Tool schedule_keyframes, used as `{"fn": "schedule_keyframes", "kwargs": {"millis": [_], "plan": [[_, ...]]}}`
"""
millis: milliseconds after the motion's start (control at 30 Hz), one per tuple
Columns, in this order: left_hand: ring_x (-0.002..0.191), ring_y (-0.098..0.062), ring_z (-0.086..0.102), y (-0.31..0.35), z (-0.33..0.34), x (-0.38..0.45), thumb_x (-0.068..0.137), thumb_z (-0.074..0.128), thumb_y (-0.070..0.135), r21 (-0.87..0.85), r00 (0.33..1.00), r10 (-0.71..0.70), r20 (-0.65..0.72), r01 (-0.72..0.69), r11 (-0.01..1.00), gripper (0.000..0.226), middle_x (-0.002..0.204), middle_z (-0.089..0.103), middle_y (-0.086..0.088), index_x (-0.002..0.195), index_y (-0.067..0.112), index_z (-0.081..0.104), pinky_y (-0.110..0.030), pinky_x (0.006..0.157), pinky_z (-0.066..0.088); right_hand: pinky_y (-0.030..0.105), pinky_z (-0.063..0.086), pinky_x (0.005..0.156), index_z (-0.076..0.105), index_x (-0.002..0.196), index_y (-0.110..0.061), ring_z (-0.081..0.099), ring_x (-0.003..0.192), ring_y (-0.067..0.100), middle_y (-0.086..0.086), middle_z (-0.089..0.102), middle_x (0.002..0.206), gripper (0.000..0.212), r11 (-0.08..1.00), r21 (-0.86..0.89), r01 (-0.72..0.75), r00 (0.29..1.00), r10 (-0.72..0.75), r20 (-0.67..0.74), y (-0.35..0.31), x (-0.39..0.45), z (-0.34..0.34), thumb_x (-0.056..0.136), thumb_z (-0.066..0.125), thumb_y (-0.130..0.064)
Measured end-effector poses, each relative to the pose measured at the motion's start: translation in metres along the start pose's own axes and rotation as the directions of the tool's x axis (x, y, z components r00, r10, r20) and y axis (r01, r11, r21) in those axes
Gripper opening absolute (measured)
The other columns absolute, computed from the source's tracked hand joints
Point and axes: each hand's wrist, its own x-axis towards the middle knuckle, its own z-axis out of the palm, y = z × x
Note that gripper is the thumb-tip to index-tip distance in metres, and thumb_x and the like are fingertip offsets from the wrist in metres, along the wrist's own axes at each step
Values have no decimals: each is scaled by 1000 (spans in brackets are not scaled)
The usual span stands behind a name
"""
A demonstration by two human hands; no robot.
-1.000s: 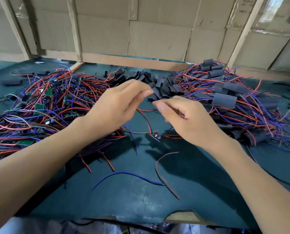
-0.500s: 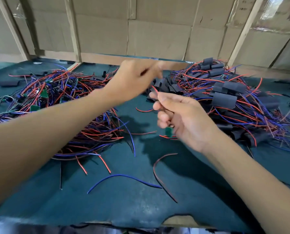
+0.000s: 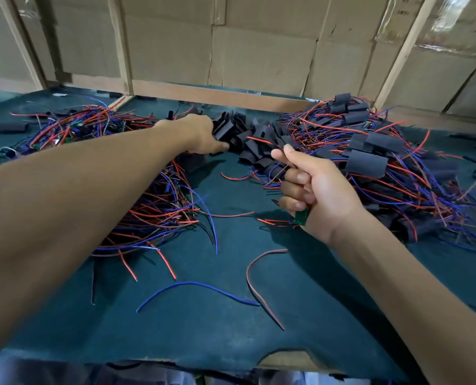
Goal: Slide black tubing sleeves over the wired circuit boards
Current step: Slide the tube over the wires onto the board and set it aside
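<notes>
Nearest, the right hand point(image 3: 318, 191) grips a small green wired circuit board point(image 3: 300, 217), pinching its red wire up top; that wire could snag the tangled pile beside it. Farther back, the left hand point(image 3: 203, 134) reaches into the heap of black tubing sleeves point(image 3: 248, 134), fingers hidden, grip unclear; it might drag several out together.

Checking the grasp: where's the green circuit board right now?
Head view, right of centre: the green circuit board sticks out below the curled fingers of the right hand, above the teal table.
</notes>
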Motion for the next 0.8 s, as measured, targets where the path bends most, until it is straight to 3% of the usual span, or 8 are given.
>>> {"fn": "schedule_keyframes", "kwargs": {"millis": [100, 267, 400, 533, 633, 667, 733, 800], "plan": [[67, -27, 50, 13, 4, 1, 88, 52, 73, -91, 996, -78, -44, 74, 993, 64, 72, 50, -9, 70, 11, 46, -39, 70, 44, 22, 21, 39, 76, 105, -16, 17, 40, 8, -9, 22, 54, 26, 999, -37, 28, 1000, -28, 0, 1, -1, 0, 98, 64, -38], [69, -31, 54, 20, 13, 1, 87, 65, 24, -225, 983, -160, -93, 135, 965, 29, 82, 57, -15, 72, 9, 46, -34, 61, 44, 21, 24, 40, 71, 103, -14, 23, 38, 7, -8, 28, 53, 24, 996, -54, 69, 997, -67, 41, 1, 2, -6, 102, 58, -35], [57, -25, 52, 23, 1, -9, 82, 61, 21, -250, 985, -153, -79, 129, 960, 21, 69, 55, -10, 69, 6, 51, -26, 48, 34, 19, 33, 40, 65, 98, -7, 40, 42, 7, -4, 52, 64, 18, 997, -2, 82, 995, -81, 65, 4, 5, -5, 105, 53, -19], [52, -23, 50, 24, -17, -26, 80, 61, 14, -245, 982, -157, -106, 128, 961, 21, 64, 58, -9, 64, 5, 52, -24, 48, 38, 20, 24, 39, 71, 97, -7, 29, 42, 6, -4, 49, 66, 19, 995, -48, 90, 991, -85, 105, 6, 8, -3, 102, 58, -21], [76, -29, 60, 22, -29, -51, 82, 71, 17, -260, 973, -81, -216, 23, 965, 9, 89, 66, -11, 88, 11, 68, -34, 69, 54, 20, 17, 41, 79, 90, -17, 17, 44, 9, -6, 31, 61, 21, 974, -188, 130, 991, -121, 59, 5, 6, -5, 97, 67, -32], [90, -31, 64, 21, -31, -60, 83, 73, 18, -277, 968, -53, -244, -18, 961, 23, 100, 69, -10, 106, 14, 71, -36, 81, 55, 20, 17, 42, 80, 90, -17, 14, 47, 12, -4, 24, 62, 21, 964, -223, 144, 989, -137, 47, 6, 5, -4, 95, 70, -35], [109, -30, 65, 23, -28, -87, 86, 72, 19, -298, 966, 32, -258, -112, 948, 42, 113, 71, -9, 127, 16, 67, -33, 95, 51, 21, 16, 43, 81, 92, -15, 12, 51, 15, -1, 18, 66, 22, 945, -270, 182, 983, -177, 42, 6, 2, -3, 92, 73, -36], [117, -22, 63, 26, -19, -112, 90, 70, 22, -384, 969, 113, -219, -192, 903, 43, 122, 69, -3, 133, 21, 64, -23, 100, 43, 17, 23, 39, 81, 93, -10, 23, 42, 5, -14, 27, 54, 22, 881, -379, 284, 958, -281, 64, 7, -1, -1, 94, 73, -31]]}}
